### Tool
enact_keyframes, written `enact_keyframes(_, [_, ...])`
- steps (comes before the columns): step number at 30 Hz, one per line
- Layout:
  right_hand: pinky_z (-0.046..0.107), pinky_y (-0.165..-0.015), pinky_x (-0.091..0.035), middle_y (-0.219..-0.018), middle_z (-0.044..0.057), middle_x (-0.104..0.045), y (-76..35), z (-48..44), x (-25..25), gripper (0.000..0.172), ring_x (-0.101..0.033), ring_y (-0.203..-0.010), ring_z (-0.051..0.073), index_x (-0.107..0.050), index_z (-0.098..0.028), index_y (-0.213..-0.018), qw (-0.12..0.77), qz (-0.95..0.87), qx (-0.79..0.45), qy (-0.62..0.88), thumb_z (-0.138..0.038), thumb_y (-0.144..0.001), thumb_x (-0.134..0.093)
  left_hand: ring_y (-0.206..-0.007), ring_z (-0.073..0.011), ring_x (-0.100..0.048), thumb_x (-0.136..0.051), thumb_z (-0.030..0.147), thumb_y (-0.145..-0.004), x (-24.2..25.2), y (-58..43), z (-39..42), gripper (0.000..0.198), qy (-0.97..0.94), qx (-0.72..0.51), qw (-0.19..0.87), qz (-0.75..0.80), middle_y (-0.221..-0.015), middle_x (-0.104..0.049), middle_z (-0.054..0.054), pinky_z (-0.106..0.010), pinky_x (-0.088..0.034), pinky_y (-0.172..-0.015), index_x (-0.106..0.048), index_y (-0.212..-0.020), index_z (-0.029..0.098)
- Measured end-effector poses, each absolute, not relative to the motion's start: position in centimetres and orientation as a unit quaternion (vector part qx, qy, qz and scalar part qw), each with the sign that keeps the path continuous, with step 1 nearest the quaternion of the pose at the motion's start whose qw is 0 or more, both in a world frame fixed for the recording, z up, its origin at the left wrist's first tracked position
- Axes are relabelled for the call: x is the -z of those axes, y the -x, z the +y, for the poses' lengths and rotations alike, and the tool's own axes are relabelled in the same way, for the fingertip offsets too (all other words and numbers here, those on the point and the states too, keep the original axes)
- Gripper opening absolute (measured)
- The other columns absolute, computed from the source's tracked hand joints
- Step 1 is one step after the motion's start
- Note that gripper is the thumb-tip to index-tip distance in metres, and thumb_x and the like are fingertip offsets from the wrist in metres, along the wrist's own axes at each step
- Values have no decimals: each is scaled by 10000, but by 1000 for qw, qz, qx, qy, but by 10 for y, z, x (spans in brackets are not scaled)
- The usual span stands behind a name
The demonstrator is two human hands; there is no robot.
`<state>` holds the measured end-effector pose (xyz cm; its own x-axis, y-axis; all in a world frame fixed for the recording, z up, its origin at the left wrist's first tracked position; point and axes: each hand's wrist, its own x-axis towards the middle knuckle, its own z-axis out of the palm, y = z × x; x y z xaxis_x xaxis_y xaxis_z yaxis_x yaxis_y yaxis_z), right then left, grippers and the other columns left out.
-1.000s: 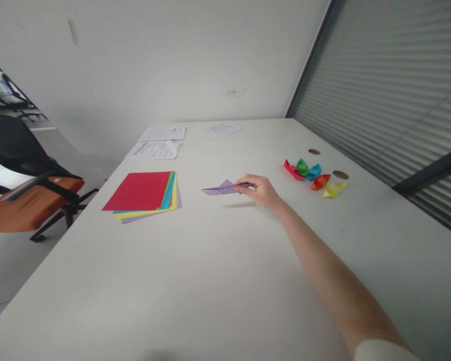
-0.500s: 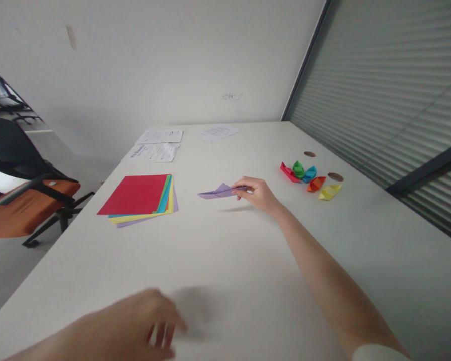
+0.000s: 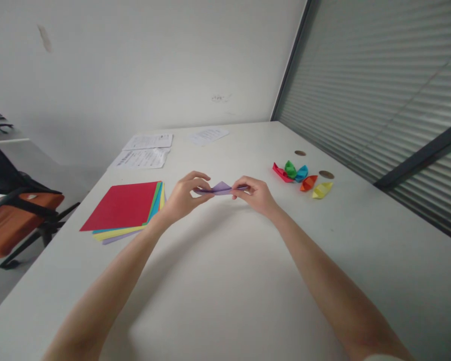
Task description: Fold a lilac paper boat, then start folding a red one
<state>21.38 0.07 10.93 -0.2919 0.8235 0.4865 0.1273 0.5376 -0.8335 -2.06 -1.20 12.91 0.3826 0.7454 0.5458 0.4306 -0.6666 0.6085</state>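
Note:
A purple folded paper boat (image 3: 221, 188) is held up just above the white table, its small peak pointing upward. My left hand (image 3: 188, 195) pinches its left end between thumb and fingers. At the opposite end, my right hand (image 3: 256, 194) grips the paper the same way. Both tips of the boat are partly covered by my fingers. To the right of my right hand stand several finished paper boats: a red one (image 3: 282, 173), a green one (image 3: 290, 169), a blue one (image 3: 301, 173), an orange one (image 3: 308, 183) and a yellow one (image 3: 322, 190).
Left of my hands lies a stack of coloured paper sheets (image 3: 120, 205), red on top, partly behind my left forearm. Printed papers (image 3: 143, 158) rest at the table's far left. Two round brown discs (image 3: 326, 174) sit near the right edge. An orange chair (image 3: 22, 215) stands at left.
My left hand has come up from the lower edge and taken hold of the boat's left end. My right hand keeps its grip. The view has shifted slightly to the right.

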Motion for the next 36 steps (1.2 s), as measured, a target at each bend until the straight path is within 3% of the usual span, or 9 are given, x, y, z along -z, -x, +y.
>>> enact_keyframes(8, [312,-663,-555,-765,21,-656,-213,8,-99,265,-665,-661,151,-676,-191,-755,520,-702,-364,323,-443,-735,-756,-649,-142,-623,-685,364,-812,-120,22,-5,210,-803,-400,190,398,-715,-675,-41,-254,-521,-635,-687,-759,161])
enact_keyframes(16, [292,-593,-534,-666,5,-663,-208,12,-94,315,-678,-599,158,-685,-185,-747,541,-661,-390,345,-463,-659,-805,-663,-149,-643,-723,379,-776,-111,25,3,233,-769,-430,246,405,-723,-691,-55,-265,-524,-658,-678,-731,156])
enact_keyframes(19, [275,-560,-513,-615,-10,-659,-208,13,-95,402,-672,-565,155,-682,-186,-860,546,-644,-401,356,-476,-620,-824,-659,-141,-650,-756,340,-746,-110,23,4,237,-743,-462,296,382,-695,-671,-26,-256,-527,-666,-647,-856,161])
enact_keyframes(22, [276,-564,-507,-615,5,-684,-210,12,-99,419,-671,-571,156,-685,-182,-899,542,-644,-400,361,-470,-627,-822,-627,-131,-654,-798,298,-699,-112,18,3,424,-701,-505,352,360,-638,-645,19,-232,-518,-636,-578,-1038,169])
enact_keyframes(26, [286,-561,-508,-645,17,-702,-211,10,-104,399,-675,-573,164,-690,-181,-870,559,-625,-399,371,-455,-616,-829,-615,-127,-649,-821,304,-666,-112,9,0,488,-635,-546,394,378,-666,-677,0,-219,-502,-592,-603,-1076,154])
enact_keyframes(32, [291,-564,-505,-641,8,-692,-210,15,-100,379,-679,-579,167,-689,-181,-858,587,-587,-414,372,-422,-606,-838,-579,-151,-631,-811,376,-665,-104,-1,-2,282,-606,-506,464,402,-658,-707,-71,-281,-521,-575,-728,-734,115])
enact_keyframes(36, [303,-578,-507,-661,19,-702,-211,19,-95,329,-686,-621,174,-712,-187,-825,598,-571,-438,352,-437,-636,-812,-608,-169,-648,-805,377,-672,-108,-1,-5,256,-612,-523,433,406,-688,-727,-78,-298,-536,-604,-754,-729,132])
